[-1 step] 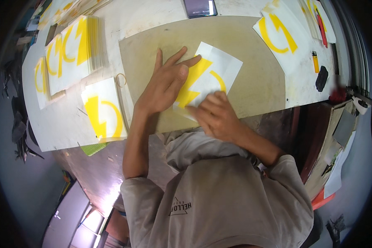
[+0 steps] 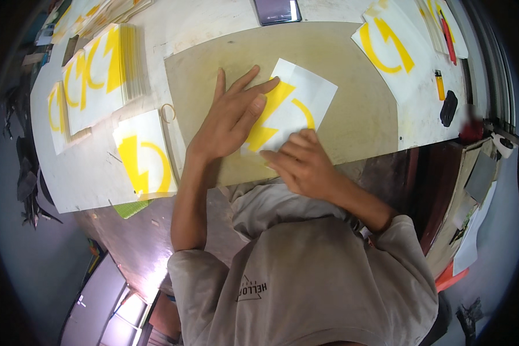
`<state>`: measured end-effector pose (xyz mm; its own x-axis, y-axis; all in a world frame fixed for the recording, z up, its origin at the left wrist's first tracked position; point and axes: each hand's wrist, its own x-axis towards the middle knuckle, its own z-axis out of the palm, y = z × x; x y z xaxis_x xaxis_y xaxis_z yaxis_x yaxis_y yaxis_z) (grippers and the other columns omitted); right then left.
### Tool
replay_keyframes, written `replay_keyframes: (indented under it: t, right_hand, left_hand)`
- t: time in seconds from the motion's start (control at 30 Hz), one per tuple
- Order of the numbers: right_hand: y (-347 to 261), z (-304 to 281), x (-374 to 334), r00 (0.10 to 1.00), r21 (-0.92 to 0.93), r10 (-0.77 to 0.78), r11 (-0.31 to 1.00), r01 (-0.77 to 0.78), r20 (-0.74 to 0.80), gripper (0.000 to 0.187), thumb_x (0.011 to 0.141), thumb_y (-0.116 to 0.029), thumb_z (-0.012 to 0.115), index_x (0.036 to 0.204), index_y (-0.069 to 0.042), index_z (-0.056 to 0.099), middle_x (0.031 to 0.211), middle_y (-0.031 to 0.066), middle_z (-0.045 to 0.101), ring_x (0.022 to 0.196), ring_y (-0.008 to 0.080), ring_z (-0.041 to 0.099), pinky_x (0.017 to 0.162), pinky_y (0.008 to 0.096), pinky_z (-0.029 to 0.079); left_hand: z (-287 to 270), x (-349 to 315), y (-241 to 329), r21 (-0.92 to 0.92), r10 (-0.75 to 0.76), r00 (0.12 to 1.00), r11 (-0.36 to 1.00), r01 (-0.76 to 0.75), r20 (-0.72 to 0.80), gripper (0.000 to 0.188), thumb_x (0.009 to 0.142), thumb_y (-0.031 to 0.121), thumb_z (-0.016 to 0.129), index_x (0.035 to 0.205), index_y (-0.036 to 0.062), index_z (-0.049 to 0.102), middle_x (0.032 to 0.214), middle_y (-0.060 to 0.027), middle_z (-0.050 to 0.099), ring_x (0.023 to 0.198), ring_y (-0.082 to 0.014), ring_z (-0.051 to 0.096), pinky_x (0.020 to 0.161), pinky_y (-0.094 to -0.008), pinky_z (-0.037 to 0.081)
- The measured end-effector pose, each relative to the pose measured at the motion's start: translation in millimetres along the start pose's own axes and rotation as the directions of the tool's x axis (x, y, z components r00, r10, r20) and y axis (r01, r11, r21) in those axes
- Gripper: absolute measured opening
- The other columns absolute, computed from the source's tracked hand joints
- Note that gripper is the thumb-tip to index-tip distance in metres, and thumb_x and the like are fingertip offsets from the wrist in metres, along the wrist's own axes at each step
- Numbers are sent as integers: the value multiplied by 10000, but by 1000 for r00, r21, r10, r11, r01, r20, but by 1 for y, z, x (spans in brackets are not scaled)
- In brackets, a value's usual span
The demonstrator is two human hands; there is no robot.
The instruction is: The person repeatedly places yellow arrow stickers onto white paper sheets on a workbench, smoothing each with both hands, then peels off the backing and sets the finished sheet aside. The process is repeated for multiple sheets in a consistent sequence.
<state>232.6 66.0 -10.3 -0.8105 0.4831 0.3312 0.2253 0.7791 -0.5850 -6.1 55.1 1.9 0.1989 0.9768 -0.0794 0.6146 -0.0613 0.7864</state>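
A white sheet (image 2: 308,92) printed with a yellow bolt and arc lies tilted on a brown board (image 2: 352,69). My left hand (image 2: 230,118) lies flat on the sheet's left part, fingers spread, pressing it down. My right hand (image 2: 303,164) is at the sheet's near corner with its fingers curled onto the edge. Whether the thumb is under the paper is hidden.
Stacks of similar yellow-printed sheets (image 2: 98,75) lie at the left, and a single one (image 2: 144,153) sits nearer me. Another sheet (image 2: 389,49) lies at the upper right. A phone (image 2: 277,10), an orange lighter (image 2: 440,85) and a small black object (image 2: 448,108) rest on the white table (image 2: 92,173).
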Motion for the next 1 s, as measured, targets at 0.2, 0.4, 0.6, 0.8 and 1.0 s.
replay_keyframes:
  t: [0.2, 0.4, 0.6, 0.8, 1.0]
  right_hand:
    - [11, -31, -49, 985, -35, 156, 987, -159, -69, 329, 768, -55, 694, 1090, -57, 755, 908, 62, 631, 875, 275, 579, 855, 476, 451]
    - [-9, -44, -99, 999, 3, 45, 999, -45, -20, 327, 689, -100, 724, 1014, -66, 740, 1016, 78, 665, 928, 263, 603, 873, 494, 459]
    - [-7, -46, -79, 997, -90, -23, 996, 29, 69, 330, 680, -105, 730, 1010, -91, 739, 1009, 53, 648, 946, 249, 614, 913, 505, 429]
    - [12, -51, -33, 997, -11, 52, 999, -51, 55, 333, 756, -57, 790, 1086, -77, 746, 946, 51, 629, 897, 245, 608, 924, 470, 410]
    - [16, -48, -40, 991, -22, 130, 991, -130, 26, 344, 816, -74, 790, 1158, -90, 754, 962, 40, 650, 911, 234, 630, 916, 453, 430]
  left_hand:
    - [4, -2, 5, 196, 65, 998, 979, -60, -20, 519, 988, 300, 652, 1478, 142, 582, 1495, -132, 584, 1536, -343, 344, 1259, -672, 34]
    - [33, -38, 40, 521, 18, 982, 849, 85, -190, 629, 855, 428, 812, 1394, 142, 659, 1423, -164, 520, 1393, -391, 434, 1213, -685, 208]
    - [62, -52, 41, 400, 37, 961, 913, 79, -274, 584, 873, 407, 807, 1361, 122, 662, 1446, -182, 523, 1379, -392, 482, 1194, -685, 254]
    - [51, -52, 35, 342, 22, 981, 939, 47, -194, 632, 864, 427, 799, 1429, 188, 648, 1580, -199, 444, 1484, -409, 392, 1232, -674, 179]
    - [41, -56, 42, 308, -13, 996, 950, 39, -86, 733, 784, 540, 820, 1429, 232, 657, 1649, -200, 368, 1547, -423, 296, 1250, -672, 105]
